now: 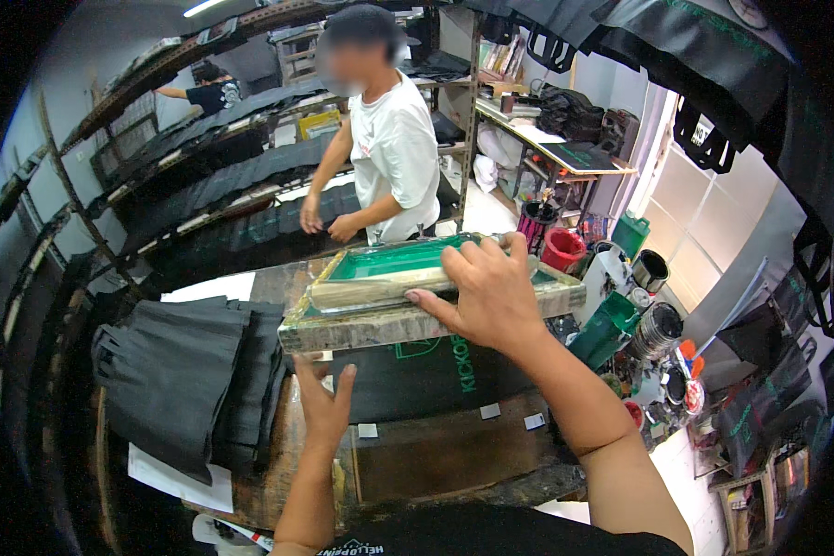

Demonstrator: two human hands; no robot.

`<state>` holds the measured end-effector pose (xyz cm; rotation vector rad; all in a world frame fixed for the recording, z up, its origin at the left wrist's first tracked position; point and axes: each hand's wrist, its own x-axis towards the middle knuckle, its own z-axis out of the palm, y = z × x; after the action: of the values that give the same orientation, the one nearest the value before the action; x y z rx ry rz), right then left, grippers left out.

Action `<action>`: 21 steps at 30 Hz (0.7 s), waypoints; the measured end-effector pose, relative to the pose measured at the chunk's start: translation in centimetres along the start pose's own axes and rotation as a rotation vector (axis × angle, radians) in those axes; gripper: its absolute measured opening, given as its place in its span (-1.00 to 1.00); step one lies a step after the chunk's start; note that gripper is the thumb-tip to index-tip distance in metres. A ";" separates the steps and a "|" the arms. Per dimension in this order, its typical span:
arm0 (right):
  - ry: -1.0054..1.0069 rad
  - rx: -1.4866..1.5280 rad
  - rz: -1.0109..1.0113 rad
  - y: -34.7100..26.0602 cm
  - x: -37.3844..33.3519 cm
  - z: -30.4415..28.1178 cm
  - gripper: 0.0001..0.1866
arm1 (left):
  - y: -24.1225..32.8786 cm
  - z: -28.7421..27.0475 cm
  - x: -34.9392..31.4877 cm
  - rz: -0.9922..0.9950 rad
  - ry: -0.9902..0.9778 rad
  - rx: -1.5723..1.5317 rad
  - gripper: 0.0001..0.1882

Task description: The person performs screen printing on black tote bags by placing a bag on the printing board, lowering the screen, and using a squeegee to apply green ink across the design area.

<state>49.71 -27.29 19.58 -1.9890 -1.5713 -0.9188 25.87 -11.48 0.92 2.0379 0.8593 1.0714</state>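
Observation:
My right hand is closed round the wooden handle of a squeegee, which rests in a screen printing frame. Green ink covers part of the screen. The frame sits raised and tilted above the table, its near edge over a black fabric bag piece that bears a green print. Just below the frame's near left corner is my left hand, thumb and fingers apart, holding nothing. Small pale squares lie on the board in front of the fabric.
A stack of black bag pieces lies on the table's left. Across the table stands a person in a white shirt beside racks of black fabric. At right are a red bucket, a green container and several cans.

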 end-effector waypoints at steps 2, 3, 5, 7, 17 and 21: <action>0.013 0.030 -0.008 0.4 0.9 0.0 -0.39 | -2.7 0.1 -1.7 -0.094 -0.113 0.346 0.14; 0.015 0.042 -0.004 0.6 1.4 0.0 -0.39 | -4.3 0.3 -3.2 -0.152 -0.170 0.437 0.11; 0.010 0.051 -0.014 0.7 2.2 -0.1 -0.38 | -6.5 1.3 -5.8 -0.282 -0.279 0.594 0.06; 0.043 0.040 -0.022 1.6 3.1 -0.1 -0.38 | -6.2 2.3 -5.7 -0.293 -0.308 0.544 0.02; 0.043 0.091 -0.020 2.4 4.6 0.1 -0.38 | -6.1 0.4 1.4 -0.002 -0.093 0.109 -0.65; 0.066 0.072 -0.020 3.7 5.8 0.7 -0.36 | -2.6 -4.8 10.5 -0.049 -0.099 0.013 -0.63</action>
<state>54.21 -23.89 23.58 -1.8779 -1.5687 -0.9136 25.79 -0.48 5.33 2.0520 0.8633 0.9328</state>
